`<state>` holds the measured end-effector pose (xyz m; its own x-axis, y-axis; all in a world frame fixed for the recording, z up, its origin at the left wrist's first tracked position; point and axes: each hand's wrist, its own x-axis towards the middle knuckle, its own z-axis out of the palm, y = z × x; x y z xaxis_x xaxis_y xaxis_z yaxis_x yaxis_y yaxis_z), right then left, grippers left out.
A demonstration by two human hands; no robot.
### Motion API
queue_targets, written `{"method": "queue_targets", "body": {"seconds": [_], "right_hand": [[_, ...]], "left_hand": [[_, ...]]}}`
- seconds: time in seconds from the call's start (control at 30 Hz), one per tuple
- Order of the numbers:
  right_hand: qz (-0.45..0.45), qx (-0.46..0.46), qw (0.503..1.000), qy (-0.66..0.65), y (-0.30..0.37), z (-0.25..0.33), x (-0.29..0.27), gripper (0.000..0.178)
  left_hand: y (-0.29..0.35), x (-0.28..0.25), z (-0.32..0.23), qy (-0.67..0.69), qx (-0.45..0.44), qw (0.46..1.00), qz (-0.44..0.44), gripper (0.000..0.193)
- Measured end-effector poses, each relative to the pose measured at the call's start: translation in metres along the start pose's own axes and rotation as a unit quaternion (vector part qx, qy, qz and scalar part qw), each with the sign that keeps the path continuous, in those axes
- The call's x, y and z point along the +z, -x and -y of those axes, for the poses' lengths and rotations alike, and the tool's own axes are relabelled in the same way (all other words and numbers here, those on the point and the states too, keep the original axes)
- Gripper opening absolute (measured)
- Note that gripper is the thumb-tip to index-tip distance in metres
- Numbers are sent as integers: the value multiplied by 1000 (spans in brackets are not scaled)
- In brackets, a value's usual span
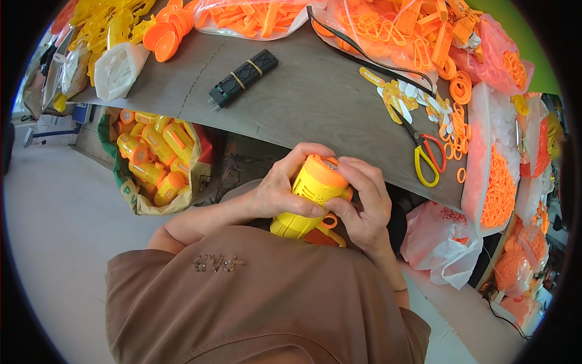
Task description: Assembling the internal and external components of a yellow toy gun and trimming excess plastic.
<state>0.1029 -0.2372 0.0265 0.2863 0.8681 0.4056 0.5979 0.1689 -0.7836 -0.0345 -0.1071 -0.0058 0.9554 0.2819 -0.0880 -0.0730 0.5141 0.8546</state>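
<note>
Close to my chest, just off the table's near edge, I hold a yellow plastic toy body (306,191) with an orange cap (324,171). It is roughly a cylinder with slots in its side, and its capped end tilts up and away from me. My left hand (280,187) wraps round its left side, the fingers over the cap's edge. My right hand (368,206) grips the cap's right side, fingertips on its top and thumb lower down. Beneath it shows an orange ring-shaped part (329,221), partly hidden by the toy and my right hand.
Left of me, a paper bag (147,205) holds several similar yellow-orange toys. On the grey table (321,91) lie a black oblong device (244,77) with two bands, scissors (419,145) and label stickers (397,97). Bags of orange parts line the back; a plastic bin (474,158) stands right.
</note>
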Motion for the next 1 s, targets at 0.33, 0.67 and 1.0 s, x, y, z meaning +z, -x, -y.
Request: {"method": "queue_targets", "body": {"seconds": [0.33,0.67,1.0], "right_hand": [[-51,15,998,21,12,-8,8,43],[144,97,985,-24,-78,-6,-46,58],[-85,129,984,-87,-65,-26,-13,49]], "left_hand": [[-6,0,1,-31,-9,999,-5,78],[-56,4,-71,-155,-83,982,70,111],[-27,-14,-50,-172,204,949,-167,42]]}}
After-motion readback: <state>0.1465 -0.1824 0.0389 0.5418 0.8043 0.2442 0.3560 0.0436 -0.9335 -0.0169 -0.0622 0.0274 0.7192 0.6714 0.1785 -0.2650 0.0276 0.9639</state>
